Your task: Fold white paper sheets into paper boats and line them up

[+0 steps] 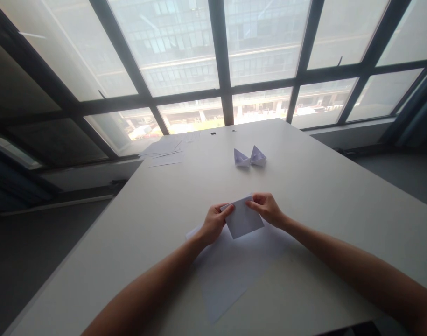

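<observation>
Since the folded paper [244, 223] is probably feeling light and creasable, the left hand [213, 224] and right hand [268, 208] are sensibly pinching its far corners.

A large white flat-topped counter [146, 224] is placed before broad rectangular glass windows [342, 32], divided by thick dark bars [218, 46]. A pale multi-storey building [178, 42] is seen outside. The dark grey floor [395, 161] is flanked by dark blue fabric curtains [414, 112].

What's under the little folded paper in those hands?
Beneath the folded paper, a larger white sheet lies on the table. The folded paper and left hand hide part of that sheet, so what's there can't be seen.
</observation>
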Available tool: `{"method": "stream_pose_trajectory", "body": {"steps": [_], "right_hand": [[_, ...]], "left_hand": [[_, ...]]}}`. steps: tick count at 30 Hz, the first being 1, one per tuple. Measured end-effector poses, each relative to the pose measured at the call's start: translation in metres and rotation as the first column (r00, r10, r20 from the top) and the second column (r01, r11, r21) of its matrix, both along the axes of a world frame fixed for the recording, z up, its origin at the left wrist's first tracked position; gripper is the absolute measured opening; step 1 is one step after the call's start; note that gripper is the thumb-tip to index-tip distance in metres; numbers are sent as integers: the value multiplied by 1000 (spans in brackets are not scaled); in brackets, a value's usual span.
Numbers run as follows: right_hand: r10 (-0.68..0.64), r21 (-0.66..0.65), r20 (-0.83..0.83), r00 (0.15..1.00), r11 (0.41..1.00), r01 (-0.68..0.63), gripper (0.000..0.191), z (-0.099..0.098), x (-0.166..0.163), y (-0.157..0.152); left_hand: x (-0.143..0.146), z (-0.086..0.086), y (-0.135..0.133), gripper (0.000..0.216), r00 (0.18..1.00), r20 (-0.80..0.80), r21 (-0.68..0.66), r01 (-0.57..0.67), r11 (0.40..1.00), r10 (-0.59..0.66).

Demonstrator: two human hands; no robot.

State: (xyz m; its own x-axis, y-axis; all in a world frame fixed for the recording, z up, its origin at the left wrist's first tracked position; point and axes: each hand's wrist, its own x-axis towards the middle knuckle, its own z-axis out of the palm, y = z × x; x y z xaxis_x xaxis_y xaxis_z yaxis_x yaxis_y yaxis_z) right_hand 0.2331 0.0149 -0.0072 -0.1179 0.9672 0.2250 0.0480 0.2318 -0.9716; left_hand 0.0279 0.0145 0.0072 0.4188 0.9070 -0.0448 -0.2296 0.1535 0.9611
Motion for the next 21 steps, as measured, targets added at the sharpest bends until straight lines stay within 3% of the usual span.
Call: {"method": "stream_pose_trajectory", "body": {"steps": [7,11,17,21], "right_hand": [[32,-44,-67,997,998,-35,39,6,-1,-2],[-10,-18,-67,998,1000,9,37,7,-2,-3],[164,-87,-71,984,982,-170,32,13,0,-4],[-22,-90,-160,987,996,7,31,14,1,-1]], "left_hand": [[0,-1,-1,40,999,4,12,41,999,-41],[2,-3,2,43,997,26,14,-76,997,76],[1,-8,4,46,995,9,-145,-100,984,102],[0,-9,7,60,987,95,-192,-112,975,132]]}}
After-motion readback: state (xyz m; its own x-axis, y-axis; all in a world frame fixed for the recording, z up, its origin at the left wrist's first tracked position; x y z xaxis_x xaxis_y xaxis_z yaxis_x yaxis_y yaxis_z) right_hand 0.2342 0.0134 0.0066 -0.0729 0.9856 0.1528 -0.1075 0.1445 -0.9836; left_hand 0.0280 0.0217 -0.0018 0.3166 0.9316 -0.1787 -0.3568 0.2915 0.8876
